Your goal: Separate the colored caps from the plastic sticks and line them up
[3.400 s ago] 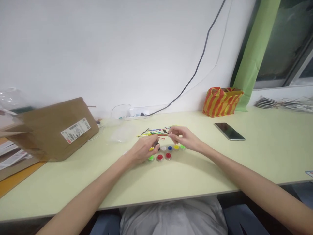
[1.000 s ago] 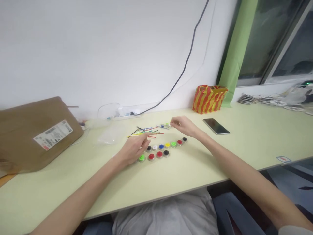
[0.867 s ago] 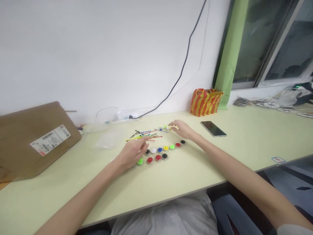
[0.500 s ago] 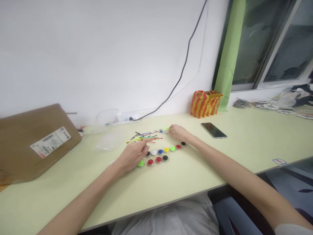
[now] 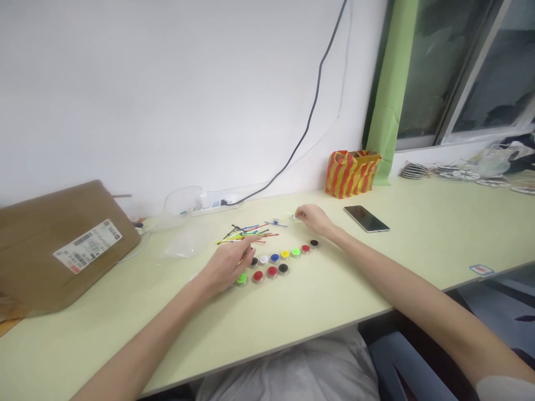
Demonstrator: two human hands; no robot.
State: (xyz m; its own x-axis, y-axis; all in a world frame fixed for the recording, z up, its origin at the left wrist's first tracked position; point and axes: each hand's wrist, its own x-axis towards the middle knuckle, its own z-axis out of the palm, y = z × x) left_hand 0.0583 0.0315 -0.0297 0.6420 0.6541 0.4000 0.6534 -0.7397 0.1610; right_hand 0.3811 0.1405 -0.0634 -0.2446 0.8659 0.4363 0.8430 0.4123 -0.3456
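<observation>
Small round discs with coloured plastic tops, two rows, on the pale-green surface. Beyond the discs: slim multicoloured plastic sticks, loosely heaped. Beyond their right half: small pale piece, best pinched lightly, singly, forearm clear of the discs. Right hand: palm down, grip nearly closed beside it, hold uncertain. Left hand: over the discs' left end, index extended, contents hidden.

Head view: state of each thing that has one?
striped bag: upright, top open
phone: flat, screen dark
black plug: in power strip
colored sticks: loose pile
round pieces: two rows, partly hidden
cardboard box: open or shut unclear
left hand: beside sticks
right hand: fingertips together, grip unclear
</observation>
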